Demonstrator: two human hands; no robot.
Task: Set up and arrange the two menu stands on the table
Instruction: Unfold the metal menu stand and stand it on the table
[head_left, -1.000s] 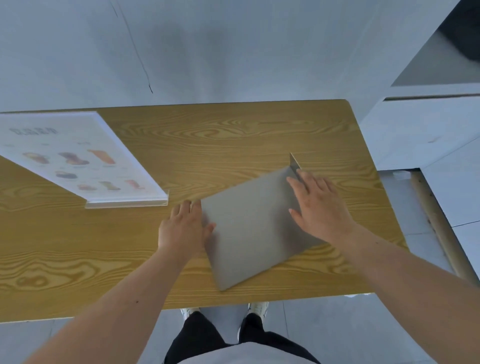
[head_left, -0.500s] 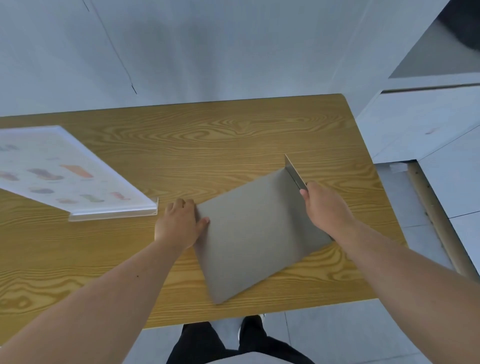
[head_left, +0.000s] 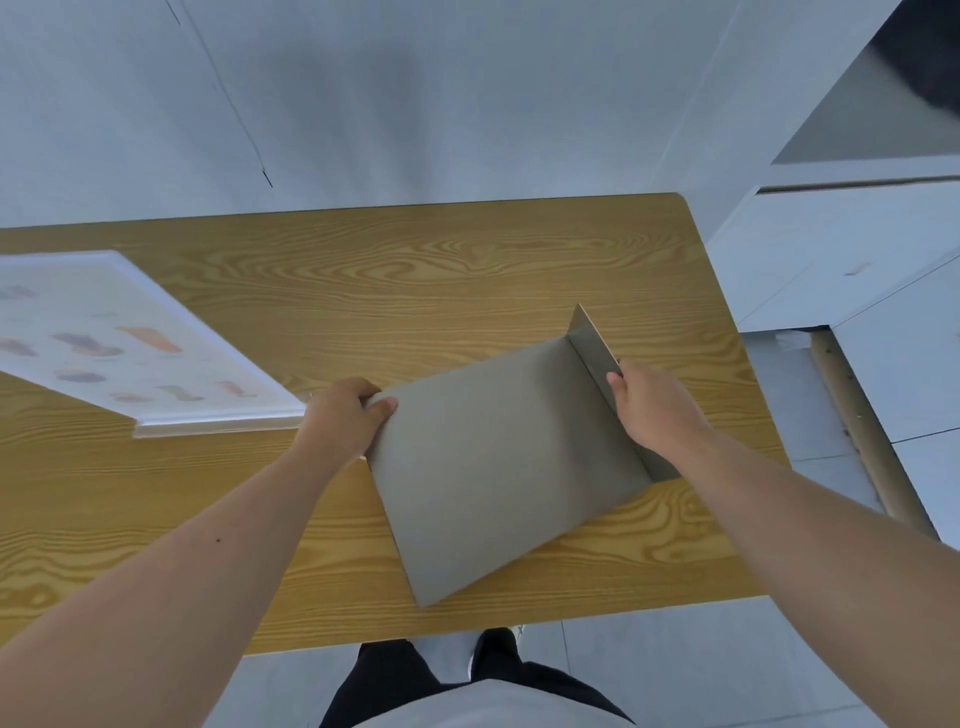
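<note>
Grey stand (head_left: 498, 457) lies flat between hands: left hand (head_left: 343, 421) pinches near corner, right hand (head_left: 654, 405) apparently grips upturned flap.

Nothing here can be read. The menu sheet (head_left: 130, 343) lying on the worktop (head_left: 415, 270), off to the far side of my left fingers (head_left: 382, 405), carries only blurred coloured blotches in rows; any lettering on it is too smeared to make out. The grey stand (head_left: 498, 457) that I grip shows a plain face, unmarked.
</note>
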